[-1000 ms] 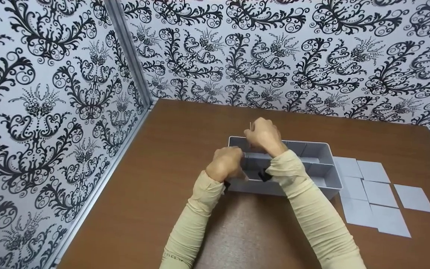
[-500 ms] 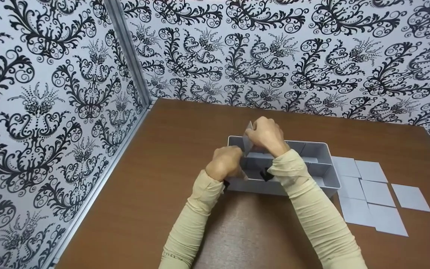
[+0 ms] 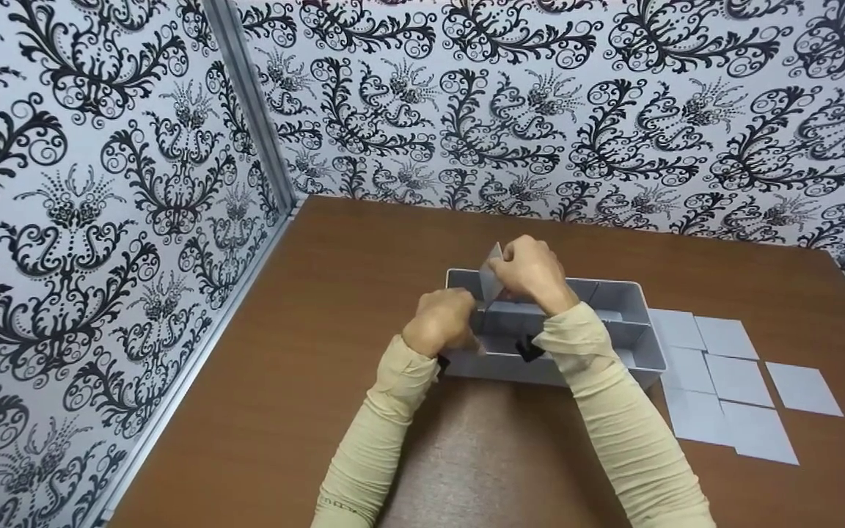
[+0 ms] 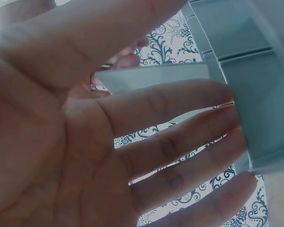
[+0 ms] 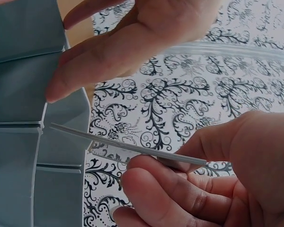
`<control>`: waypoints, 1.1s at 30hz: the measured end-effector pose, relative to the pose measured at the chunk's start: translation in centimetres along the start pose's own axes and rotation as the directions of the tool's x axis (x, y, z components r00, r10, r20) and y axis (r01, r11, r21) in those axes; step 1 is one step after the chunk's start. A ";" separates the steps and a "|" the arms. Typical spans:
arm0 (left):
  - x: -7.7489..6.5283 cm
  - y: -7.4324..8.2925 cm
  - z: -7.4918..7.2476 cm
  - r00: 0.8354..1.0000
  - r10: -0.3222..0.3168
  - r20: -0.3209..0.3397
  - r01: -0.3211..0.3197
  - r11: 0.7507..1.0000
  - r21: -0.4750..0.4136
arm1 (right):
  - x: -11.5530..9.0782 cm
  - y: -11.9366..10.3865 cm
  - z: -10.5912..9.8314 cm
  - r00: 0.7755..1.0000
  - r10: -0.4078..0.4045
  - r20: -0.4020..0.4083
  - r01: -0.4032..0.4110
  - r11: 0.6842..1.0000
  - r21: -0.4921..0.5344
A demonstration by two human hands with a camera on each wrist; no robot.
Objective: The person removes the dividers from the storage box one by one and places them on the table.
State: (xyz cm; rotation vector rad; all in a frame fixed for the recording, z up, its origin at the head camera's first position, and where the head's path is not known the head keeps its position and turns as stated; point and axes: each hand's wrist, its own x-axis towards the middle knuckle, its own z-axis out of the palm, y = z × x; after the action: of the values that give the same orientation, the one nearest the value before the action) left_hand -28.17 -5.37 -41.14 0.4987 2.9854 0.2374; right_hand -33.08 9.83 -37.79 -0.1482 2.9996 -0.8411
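In the head view a long grey compartment box (image 3: 503, 369) stands on the table. My right hand (image 3: 532, 273) pinches a thin, flat grey divider panel (image 3: 491, 280) between thumb and fingers, tilted upright over the far left part of the box. Seen in the right wrist view, the panel (image 5: 125, 148) is nearly edge-on, its free end down at the box's long middle wall (image 5: 37, 175). My left hand (image 3: 441, 320) lies over the box's left end. Its fingers (image 4: 165, 101) are nearly straight in the left wrist view, with the tips right at a box wall.
Several white square pieces (image 3: 739, 380) lie on the brown table (image 3: 305, 323) to the right of the box. Slim crosswise dividers (image 3: 595, 293) stand inside the box. Patterned walls (image 3: 408, 88) close off the back and left sides.
The panel, seen edge-on before, has turned so its flat face shows. My right hand has shifted slightly right and nearer, while the left hand has stayed almost still.
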 end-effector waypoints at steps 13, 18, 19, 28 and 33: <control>0.2 0.3 0.2 0.999 -0.011 0.032 0.010 1.000 0.024 | -1.6 2.5 -1.2 0.996 -0.076 -0.042 0.080 0.991 0.106; 0.2 0.3 0.2 0.999 -0.012 0.042 0.012 1.000 0.019 | -2.6 3.5 -1.9 0.996 -0.074 -0.045 0.080 0.984 0.157; 0.2 0.3 0.2 0.999 -0.014 0.046 0.013 1.000 0.017 | -2.8 3.7 -2.1 0.996 -0.075 -0.046 0.081 0.982 0.169; 0.1 -0.2 0.1 0.998 -0.020 0.052 0.020 1.000 0.009 | -4.9 6.2 -3.9 0.993 -0.083 -0.090 0.098 0.978 0.183; 0.1 -0.2 0.0 0.999 -0.007 0.048 0.007 1.000 0.003 | -6.3 8.1 -5.2 0.993 -0.064 -0.101 0.083 0.976 0.201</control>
State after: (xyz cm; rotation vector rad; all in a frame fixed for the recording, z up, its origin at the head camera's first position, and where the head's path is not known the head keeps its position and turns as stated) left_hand -28.29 -5.52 -41.18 0.4865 2.9408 0.2181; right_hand -27.74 20.03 -37.63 -0.2221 2.9831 -1.1903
